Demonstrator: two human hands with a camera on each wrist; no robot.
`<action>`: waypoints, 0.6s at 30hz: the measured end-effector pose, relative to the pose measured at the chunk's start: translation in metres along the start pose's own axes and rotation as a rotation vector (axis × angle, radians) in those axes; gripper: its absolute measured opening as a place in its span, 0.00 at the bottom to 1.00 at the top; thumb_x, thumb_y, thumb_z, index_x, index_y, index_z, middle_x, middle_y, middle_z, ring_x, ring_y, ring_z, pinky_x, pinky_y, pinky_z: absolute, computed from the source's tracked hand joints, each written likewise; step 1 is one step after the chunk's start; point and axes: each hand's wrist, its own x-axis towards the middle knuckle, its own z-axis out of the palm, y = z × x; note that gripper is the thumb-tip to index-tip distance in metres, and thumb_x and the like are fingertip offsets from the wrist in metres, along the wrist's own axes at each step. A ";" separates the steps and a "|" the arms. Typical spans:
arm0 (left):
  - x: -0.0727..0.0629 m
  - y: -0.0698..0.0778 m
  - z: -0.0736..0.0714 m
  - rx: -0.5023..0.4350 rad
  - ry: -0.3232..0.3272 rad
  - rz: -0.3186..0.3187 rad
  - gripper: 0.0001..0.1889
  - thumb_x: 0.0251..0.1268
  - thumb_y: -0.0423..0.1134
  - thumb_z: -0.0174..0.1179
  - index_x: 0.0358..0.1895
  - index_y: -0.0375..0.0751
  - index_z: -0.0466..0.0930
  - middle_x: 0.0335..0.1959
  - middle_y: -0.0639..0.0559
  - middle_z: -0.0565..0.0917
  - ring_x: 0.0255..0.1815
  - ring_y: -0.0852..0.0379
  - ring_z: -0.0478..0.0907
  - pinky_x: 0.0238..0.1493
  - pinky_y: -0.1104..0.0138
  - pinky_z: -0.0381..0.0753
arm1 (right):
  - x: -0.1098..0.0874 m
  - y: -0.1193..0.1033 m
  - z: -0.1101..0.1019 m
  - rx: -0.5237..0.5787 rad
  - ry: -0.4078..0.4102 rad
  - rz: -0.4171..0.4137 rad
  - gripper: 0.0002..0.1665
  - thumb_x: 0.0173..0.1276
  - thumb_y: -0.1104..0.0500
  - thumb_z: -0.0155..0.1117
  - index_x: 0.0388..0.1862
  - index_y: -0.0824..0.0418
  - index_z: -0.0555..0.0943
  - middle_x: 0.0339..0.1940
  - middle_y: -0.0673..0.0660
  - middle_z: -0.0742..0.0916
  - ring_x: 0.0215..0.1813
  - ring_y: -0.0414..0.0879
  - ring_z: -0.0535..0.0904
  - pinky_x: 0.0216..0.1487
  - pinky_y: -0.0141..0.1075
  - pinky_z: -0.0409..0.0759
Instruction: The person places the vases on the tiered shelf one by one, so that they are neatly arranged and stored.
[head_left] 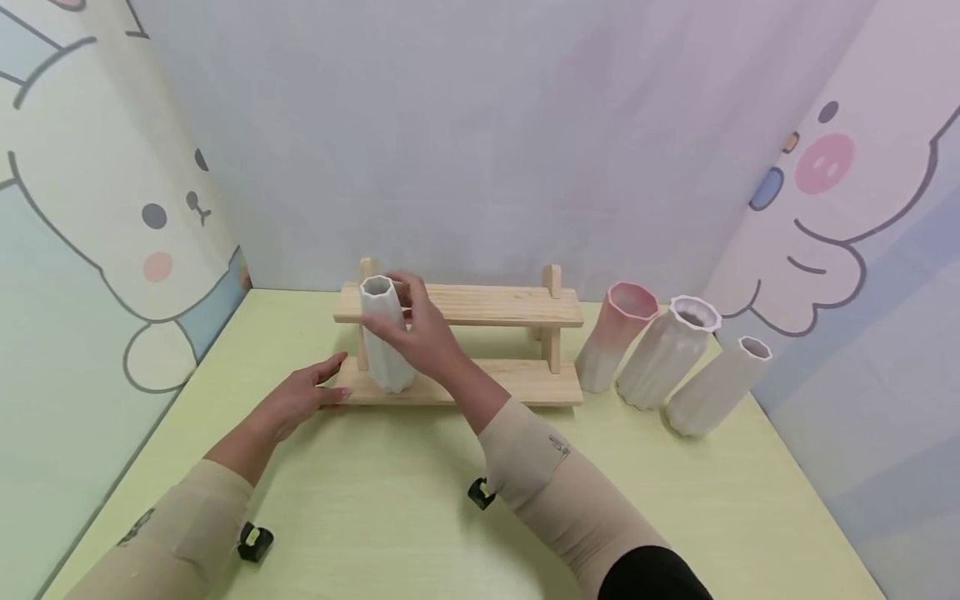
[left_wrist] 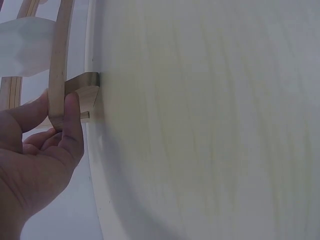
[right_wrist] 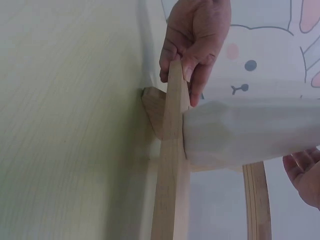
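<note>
The rack point(head_left: 510, 306) is pinched by the left hand point(head_left: 298, 398); the vase point(head_left: 386, 354), gripped by the right hand point(head_left: 426, 332), should be stood straight.

White vase point(head_left: 387, 358), light tan wooden rack point(head_left: 502, 304)
Pink vase point(head_left: 611, 337) fades to white; table point(head_left: 375, 500) is yellow-green, with faint grain.

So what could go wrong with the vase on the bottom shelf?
The white vase stands close to the front edge of the lower shelf, so it might tip off if the right hand nudges it forward. The left hand pinches the shelf's end, so a tug there could wobble the vase.
</note>
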 end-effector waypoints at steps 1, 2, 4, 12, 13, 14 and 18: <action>0.000 0.000 0.000 0.002 0.001 -0.001 0.43 0.72 0.37 0.61 0.81 0.43 0.43 0.80 0.37 0.44 0.72 0.39 0.62 0.71 0.45 0.61 | -0.002 0.000 -0.005 -0.006 -0.004 -0.012 0.40 0.69 0.42 0.66 0.75 0.46 0.60 0.62 0.50 0.79 0.55 0.45 0.79 0.50 0.40 0.81; 0.000 -0.001 0.000 -0.004 0.001 -0.001 0.43 0.72 0.37 0.61 0.81 0.43 0.43 0.81 0.37 0.44 0.73 0.38 0.61 0.71 0.45 0.61 | -0.004 0.001 -0.010 -0.014 -0.004 -0.023 0.41 0.69 0.41 0.65 0.75 0.46 0.59 0.64 0.51 0.78 0.58 0.45 0.78 0.54 0.40 0.80; 0.001 -0.001 0.000 -0.012 -0.003 -0.003 0.43 0.72 0.37 0.61 0.81 0.43 0.43 0.81 0.37 0.43 0.73 0.38 0.61 0.70 0.46 0.63 | -0.008 0.003 -0.021 -0.025 0.004 -0.045 0.42 0.69 0.40 0.64 0.77 0.47 0.58 0.68 0.52 0.77 0.63 0.45 0.76 0.59 0.41 0.77; 0.002 -0.001 -0.001 -0.003 -0.015 0.010 0.44 0.72 0.38 0.62 0.81 0.41 0.42 0.81 0.36 0.42 0.74 0.38 0.58 0.72 0.46 0.59 | -0.030 0.006 -0.070 0.037 0.034 -0.112 0.51 0.67 0.30 0.61 0.79 0.53 0.56 0.72 0.54 0.74 0.68 0.49 0.73 0.65 0.51 0.72; 0.002 -0.002 -0.002 -0.004 -0.016 0.013 0.44 0.72 0.38 0.62 0.81 0.41 0.42 0.81 0.36 0.42 0.74 0.38 0.58 0.72 0.46 0.59 | -0.032 0.006 -0.075 0.045 0.039 -0.120 0.52 0.67 0.30 0.61 0.79 0.54 0.55 0.72 0.54 0.74 0.68 0.51 0.73 0.66 0.53 0.71; 0.002 -0.002 -0.002 -0.007 -0.019 0.017 0.44 0.72 0.37 0.61 0.81 0.41 0.42 0.81 0.36 0.42 0.74 0.38 0.58 0.72 0.46 0.60 | -0.036 0.006 -0.080 0.053 0.045 -0.128 0.52 0.67 0.30 0.61 0.79 0.55 0.55 0.72 0.55 0.73 0.69 0.52 0.72 0.66 0.54 0.71; 0.001 -0.002 -0.004 -0.012 -0.024 0.019 0.45 0.72 0.38 0.62 0.81 0.41 0.41 0.81 0.36 0.42 0.76 0.37 0.54 0.72 0.45 0.59 | -0.048 0.010 -0.098 0.094 0.066 -0.159 0.53 0.68 0.34 0.63 0.79 0.60 0.54 0.72 0.62 0.72 0.69 0.61 0.71 0.66 0.61 0.67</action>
